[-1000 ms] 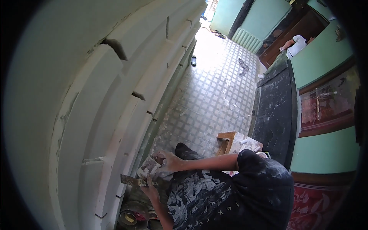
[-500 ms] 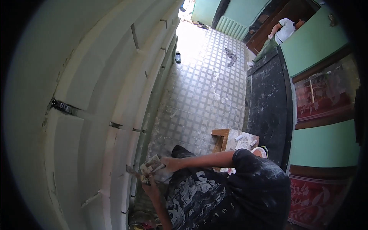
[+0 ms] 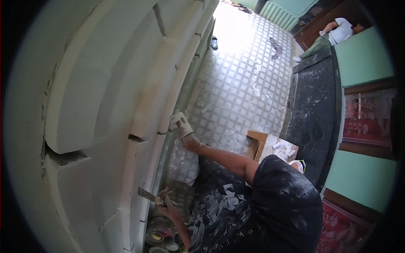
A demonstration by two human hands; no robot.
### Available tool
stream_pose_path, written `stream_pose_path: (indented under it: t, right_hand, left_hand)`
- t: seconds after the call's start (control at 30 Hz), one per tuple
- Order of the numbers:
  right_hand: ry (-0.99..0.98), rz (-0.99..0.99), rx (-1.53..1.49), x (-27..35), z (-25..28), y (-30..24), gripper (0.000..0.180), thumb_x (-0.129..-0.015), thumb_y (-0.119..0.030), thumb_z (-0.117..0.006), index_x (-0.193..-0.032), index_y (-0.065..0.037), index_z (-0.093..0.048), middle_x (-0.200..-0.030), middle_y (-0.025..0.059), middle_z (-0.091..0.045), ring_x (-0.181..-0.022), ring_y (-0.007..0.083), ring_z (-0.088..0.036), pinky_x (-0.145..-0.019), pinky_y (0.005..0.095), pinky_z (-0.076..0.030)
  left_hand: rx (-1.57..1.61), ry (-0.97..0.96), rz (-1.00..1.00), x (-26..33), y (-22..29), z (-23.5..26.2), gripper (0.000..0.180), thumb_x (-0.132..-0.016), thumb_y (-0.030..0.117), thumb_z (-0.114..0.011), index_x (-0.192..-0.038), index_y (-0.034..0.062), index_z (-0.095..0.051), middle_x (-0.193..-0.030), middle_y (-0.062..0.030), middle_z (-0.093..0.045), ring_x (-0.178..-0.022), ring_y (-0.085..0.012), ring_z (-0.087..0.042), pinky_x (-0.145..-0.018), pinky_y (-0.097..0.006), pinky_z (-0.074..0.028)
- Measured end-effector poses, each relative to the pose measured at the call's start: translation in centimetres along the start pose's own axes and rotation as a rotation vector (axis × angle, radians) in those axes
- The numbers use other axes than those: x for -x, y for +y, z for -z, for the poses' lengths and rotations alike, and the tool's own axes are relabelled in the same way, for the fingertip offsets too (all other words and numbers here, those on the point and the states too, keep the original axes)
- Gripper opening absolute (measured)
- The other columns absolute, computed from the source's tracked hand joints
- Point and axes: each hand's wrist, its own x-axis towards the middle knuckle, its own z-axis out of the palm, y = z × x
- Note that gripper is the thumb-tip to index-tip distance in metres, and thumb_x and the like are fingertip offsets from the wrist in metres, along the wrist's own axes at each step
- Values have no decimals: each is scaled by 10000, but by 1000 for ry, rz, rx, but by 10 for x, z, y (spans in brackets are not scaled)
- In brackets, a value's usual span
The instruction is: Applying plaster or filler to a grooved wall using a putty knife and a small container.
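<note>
My right hand grips a broad putty knife, its pale blade smeared with white and brownish patches. That blade is up at the lower ledge of the white stepped moulding, and I cannot tell whether it touches. Lower down, my left hand holds a narrower putty knife, its blade pointing at the moulding. Dark gaps break the moulding, a wide one at the left and a smaller one nearer my right hand.
A wooden stool with white tubes on it stands right of me, a white tub beside it. Tape rolls and tins lie at lower left. A dark bench runs along the right wall. Far right, a person sits. A cloth lies on the tiled floor.
My hands have moved apart. The right carried its putty knife forward to the moulding, while the left stayed low with its own. The view has shifted, so surroundings sit further right.
</note>
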Motion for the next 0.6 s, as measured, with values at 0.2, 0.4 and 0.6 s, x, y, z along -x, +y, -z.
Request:
stream_pose_path:
  t: [0.2,0.4,0.6]
  right_hand:
    - [-435,582,-166,12,-49,30,405,-925,-52,-384,-1325,-48,-442,-1424,173,-372,-1322,317,-360,-1104,395,-281]
    - [-308,-322,-299,-53,-49,39,244,-965,-159,-430,-1142,-79,-577,-1103,92,-615,-986,252,-592,-826,365,-478]
    - [-94,491,-43,-32,-40,44,231,-912,-136,-473,-1100,-72,-591,-1173,105,-584,-1054,329,-559,-942,409,-402]
  left_hand:
    - [-29,2,76,2,7,-7,218,-889,-36,-453,-1092,-21,-530,-1053,-145,-653,-854,-189,-640,-532,-208,-446]
    - [-97,18,32,3,14,-4,220,-882,-41,-455,-1087,-33,-535,-1046,-151,-655,-846,-200,-646,-769,-306,-469]
    - [-159,21,7,2,5,2,218,-873,-39,-455,-1071,-41,-545,-1037,-154,-657,-852,-202,-645,-780,-305,-469]
